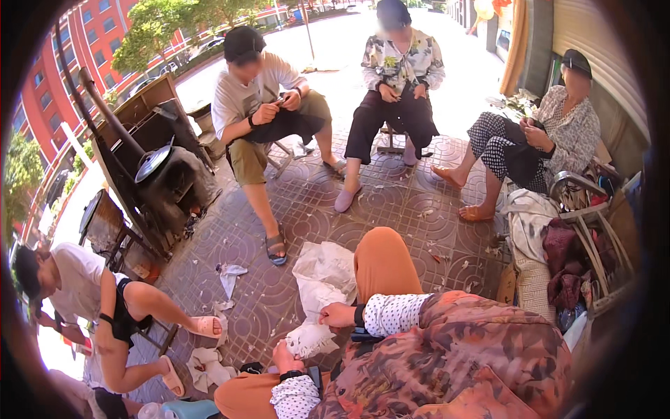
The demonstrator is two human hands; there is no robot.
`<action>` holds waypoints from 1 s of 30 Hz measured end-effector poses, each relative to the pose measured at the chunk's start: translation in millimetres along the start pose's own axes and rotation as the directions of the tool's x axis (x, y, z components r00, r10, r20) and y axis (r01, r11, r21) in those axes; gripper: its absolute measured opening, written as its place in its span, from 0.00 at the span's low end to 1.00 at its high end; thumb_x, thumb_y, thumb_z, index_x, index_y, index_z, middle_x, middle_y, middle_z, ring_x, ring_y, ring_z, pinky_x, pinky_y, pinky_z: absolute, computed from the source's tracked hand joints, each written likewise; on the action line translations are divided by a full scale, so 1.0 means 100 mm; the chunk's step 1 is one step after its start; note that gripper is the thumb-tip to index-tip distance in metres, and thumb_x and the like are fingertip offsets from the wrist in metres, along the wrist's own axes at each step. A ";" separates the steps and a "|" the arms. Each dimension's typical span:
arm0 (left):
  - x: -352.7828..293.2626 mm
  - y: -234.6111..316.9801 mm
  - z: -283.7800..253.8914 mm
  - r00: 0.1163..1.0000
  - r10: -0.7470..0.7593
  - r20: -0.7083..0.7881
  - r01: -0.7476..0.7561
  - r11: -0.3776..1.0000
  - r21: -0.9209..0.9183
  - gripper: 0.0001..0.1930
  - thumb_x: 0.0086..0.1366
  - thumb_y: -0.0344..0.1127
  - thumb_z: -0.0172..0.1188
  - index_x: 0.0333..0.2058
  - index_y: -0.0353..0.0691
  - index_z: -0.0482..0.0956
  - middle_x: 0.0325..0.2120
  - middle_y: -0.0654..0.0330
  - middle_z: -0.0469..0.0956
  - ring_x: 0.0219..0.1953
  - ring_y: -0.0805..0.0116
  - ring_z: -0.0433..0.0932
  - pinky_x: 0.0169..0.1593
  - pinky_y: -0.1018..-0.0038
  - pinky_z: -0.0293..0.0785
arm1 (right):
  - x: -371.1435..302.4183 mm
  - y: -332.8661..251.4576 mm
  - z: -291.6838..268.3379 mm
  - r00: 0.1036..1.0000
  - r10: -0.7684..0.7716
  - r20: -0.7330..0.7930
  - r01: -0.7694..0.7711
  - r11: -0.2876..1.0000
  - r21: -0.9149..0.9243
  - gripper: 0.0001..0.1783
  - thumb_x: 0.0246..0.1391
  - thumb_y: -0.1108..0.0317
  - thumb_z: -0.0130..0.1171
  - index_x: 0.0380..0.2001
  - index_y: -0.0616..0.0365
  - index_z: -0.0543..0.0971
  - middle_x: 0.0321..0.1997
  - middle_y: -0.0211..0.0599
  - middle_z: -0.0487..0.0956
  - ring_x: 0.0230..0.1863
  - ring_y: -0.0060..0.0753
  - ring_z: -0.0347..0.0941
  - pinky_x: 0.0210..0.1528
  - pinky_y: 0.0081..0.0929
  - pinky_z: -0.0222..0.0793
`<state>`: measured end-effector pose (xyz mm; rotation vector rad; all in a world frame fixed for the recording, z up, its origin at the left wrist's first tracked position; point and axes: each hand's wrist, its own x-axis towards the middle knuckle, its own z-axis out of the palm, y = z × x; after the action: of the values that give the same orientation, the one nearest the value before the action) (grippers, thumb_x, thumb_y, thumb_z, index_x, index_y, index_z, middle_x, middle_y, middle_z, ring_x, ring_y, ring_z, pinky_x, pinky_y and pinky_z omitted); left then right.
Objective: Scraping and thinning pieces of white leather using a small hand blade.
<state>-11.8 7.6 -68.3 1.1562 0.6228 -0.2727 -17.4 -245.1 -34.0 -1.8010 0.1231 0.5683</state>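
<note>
Between my knees lies a wrinkled white cloth, and its lower end has a ragged, frayed edge. My right hand is closed, with its fingertips pinching the cloth's right side. Lower and to the left, my left hand is closed at the cloth's left edge; its fingers are small and partly hidden. Dark bands circle both wrists, below white dotted sleeves. A patterned orange-brown garment covers my front, and my legs are in orange trousers.
Three people sit ahead on low stools, hands in their laps. Another person sits at left. A sooty stove stands behind. Bags and a basket crowd the right. Cloth scraps and white bits litter the paving; a crumpled cloth lies lower left.
</note>
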 end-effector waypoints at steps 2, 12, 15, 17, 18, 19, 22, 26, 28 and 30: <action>0.06 -0.02 0.02 1.000 -0.022 0.002 0.022 1.000 0.014 0.09 0.69 0.38 0.53 0.40 0.39 0.75 0.31 0.58 0.81 0.23 0.65 0.80 0.13 0.74 0.65 | -0.04 0.00 -0.04 1.000 0.002 -0.029 -0.006 0.994 -0.108 0.12 0.57 0.65 0.54 0.39 0.55 0.83 0.27 0.39 0.82 0.23 0.32 0.78 0.31 0.33 0.74; 0.40 -0.24 -0.25 0.998 0.055 0.011 -0.055 0.998 0.019 0.10 0.70 0.39 0.49 0.40 0.41 0.76 0.32 0.60 0.80 0.26 0.68 0.80 0.17 0.73 0.63 | 0.10 0.21 -0.10 0.975 -0.046 -0.218 0.039 0.999 -0.036 0.12 0.57 0.63 0.56 0.39 0.56 0.83 0.30 0.39 0.83 0.30 0.31 0.80 0.35 0.35 0.75; 0.30 -0.18 -0.32 0.999 0.023 -0.035 -0.022 0.999 0.033 0.11 0.71 0.40 0.49 0.40 0.41 0.76 0.32 0.60 0.80 0.25 0.68 0.79 0.16 0.74 0.61 | 0.08 0.07 -0.07 0.991 -0.025 -0.135 0.015 0.997 -0.072 0.12 0.59 0.62 0.56 0.40 0.54 0.84 0.31 0.38 0.83 0.30 0.30 0.78 0.36 0.32 0.74; 0.27 -0.15 -0.37 1.000 0.008 -0.011 -0.007 0.995 0.103 0.11 0.71 0.41 0.49 0.40 0.41 0.76 0.32 0.60 0.80 0.24 0.68 0.79 0.15 0.75 0.60 | 0.04 0.02 -0.04 0.997 -0.071 -0.042 0.064 0.987 -0.148 0.12 0.59 0.63 0.54 0.41 0.54 0.83 0.31 0.37 0.83 0.30 0.30 0.78 0.36 0.31 0.74; 0.28 -0.14 -0.33 0.998 -0.041 -0.042 0.044 0.996 0.072 0.11 0.71 0.41 0.49 0.40 0.41 0.76 0.32 0.60 0.80 0.24 0.68 0.78 0.15 0.76 0.59 | 0.06 0.05 -0.04 0.994 -0.109 -0.019 0.102 0.967 -0.235 0.13 0.59 0.63 0.54 0.42 0.54 0.83 0.32 0.39 0.83 0.32 0.35 0.80 0.38 0.34 0.74; 0.28 -0.14 -0.31 0.993 -0.091 -0.071 0.094 0.995 0.038 0.11 0.71 0.41 0.49 0.39 0.42 0.76 0.32 0.61 0.80 0.23 0.68 0.78 0.15 0.76 0.59 | 0.07 0.08 -0.02 0.995 -0.100 -0.021 0.093 0.970 -0.225 0.13 0.59 0.63 0.54 0.42 0.54 0.83 0.32 0.39 0.83 0.32 0.35 0.80 0.38 0.34 0.74; 0.23 -0.11 -0.20 0.993 -0.099 -0.059 0.101 0.994 0.043 0.10 0.71 0.40 0.49 0.40 0.41 0.75 0.33 0.60 0.80 0.24 0.68 0.79 0.15 0.76 0.60 | 0.02 0.11 -0.03 0.984 -0.179 0.024 0.174 0.904 -0.390 0.13 0.59 0.62 0.55 0.42 0.54 0.83 0.37 0.44 0.84 0.40 0.45 0.81 0.45 0.38 0.73; 0.25 -0.15 -0.28 0.995 -0.090 -0.051 0.093 0.994 0.051 0.10 0.70 0.40 0.50 0.41 0.41 0.75 0.35 0.60 0.81 0.29 0.66 0.81 0.17 0.75 0.64 | -0.01 -0.01 -0.02 0.983 -0.165 0.075 0.181 0.910 -0.372 0.13 0.60 0.61 0.55 0.41 0.55 0.83 0.37 0.45 0.84 0.41 0.45 0.81 0.45 0.38 0.73; 0.25 -0.15 -0.28 0.995 -0.096 -0.025 0.097 0.994 0.050 0.10 0.70 0.40 0.51 0.43 0.41 0.75 0.37 0.59 0.81 0.32 0.64 0.82 0.19 0.73 0.67 | 0.00 0.02 -0.01 0.983 -0.168 0.079 0.185 0.910 -0.370 0.13 0.60 0.61 0.56 0.41 0.55 0.83 0.37 0.45 0.84 0.41 0.45 0.81 0.45 0.38 0.73; 0.24 -0.15 -0.25 0.994 -0.098 -0.038 0.100 0.993 0.069 0.10 0.70 0.40 0.51 0.43 0.41 0.75 0.37 0.59 0.81 0.32 0.64 0.83 0.20 0.72 0.68 | 0.01 0.05 0.00 0.981 -0.174 0.082 0.192 0.909 -0.369 0.13 0.60 0.61 0.56 0.41 0.55 0.83 0.37 0.45 0.84 0.41 0.45 0.81 0.45 0.38 0.73</action>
<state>-8.4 26.6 -100.0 1.2023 0.7068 -0.3627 -18.2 -246.2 -39.4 -2.1409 -0.2013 0.5234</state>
